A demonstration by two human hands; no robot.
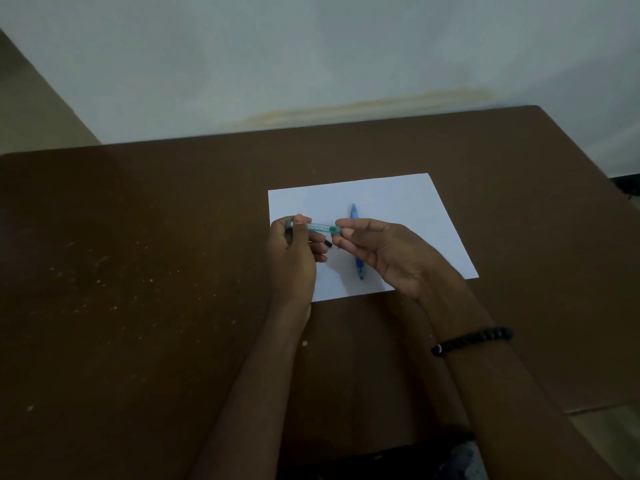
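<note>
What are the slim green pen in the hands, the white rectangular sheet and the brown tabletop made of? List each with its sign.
Slim green pen: likely plastic, smooth; coloured barrel with a printed label.
White rectangular sheet: paper, matte; thin, lying flat.
Brown tabletop: probably wood or laminate, dull; scuffed with pale specks.

Dim, cool bluish cast. Paper (398,216) brightest area, not blown out. Table (138,271) dark, murkier toward near edge below paper; pale specks (100,261) left of paper readable. Wall (346,46) above paper flat grey, evenly lit. Shadows faint, diffuse; light source cannot tell. Wide-angle bend: table edges splay away from paper. Mild softness, compression; green pen (322,228) label unreadable.
</note>
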